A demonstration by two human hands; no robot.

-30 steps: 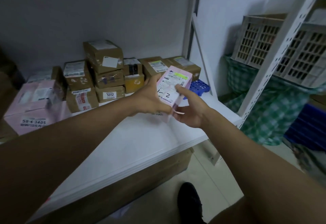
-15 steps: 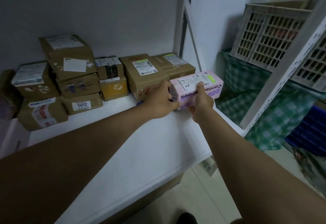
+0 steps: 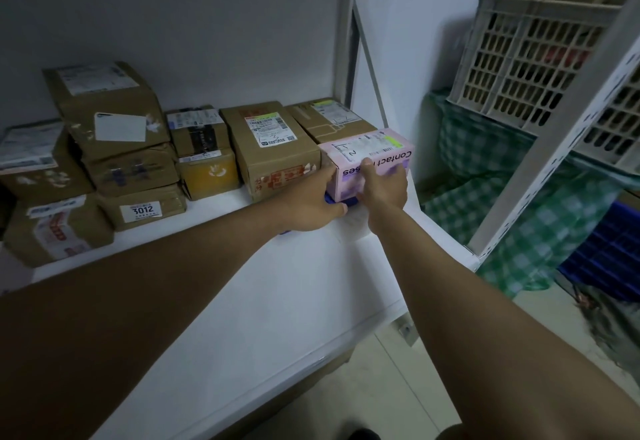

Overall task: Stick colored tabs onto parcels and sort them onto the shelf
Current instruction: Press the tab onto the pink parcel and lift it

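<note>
A pink parcel box (image 3: 372, 154), printed "Contact lenses" and carrying a white label with a yellow-green tab, sits at the right end of the white shelf (image 3: 242, 294) on top of a blue object (image 3: 334, 201). My left hand (image 3: 311, 197) presses its left side and my right hand (image 3: 384, 186) grips its front face. The box stands against a brown parcel (image 3: 332, 119) behind it and beside another brown parcel (image 3: 273, 148).
Several brown cardboard parcels (image 3: 114, 148) are stacked along the back of the shelf to the left. A perforated white shelf post (image 3: 554, 148) rises at right, with grey plastic crates (image 3: 533, 55) over green checked cloth (image 3: 485, 176) beyond it.
Both hands carried the pink box from the shelf's front, turned it flat, and set it down at the back right next to the brown parcels. The view shifted right.
</note>
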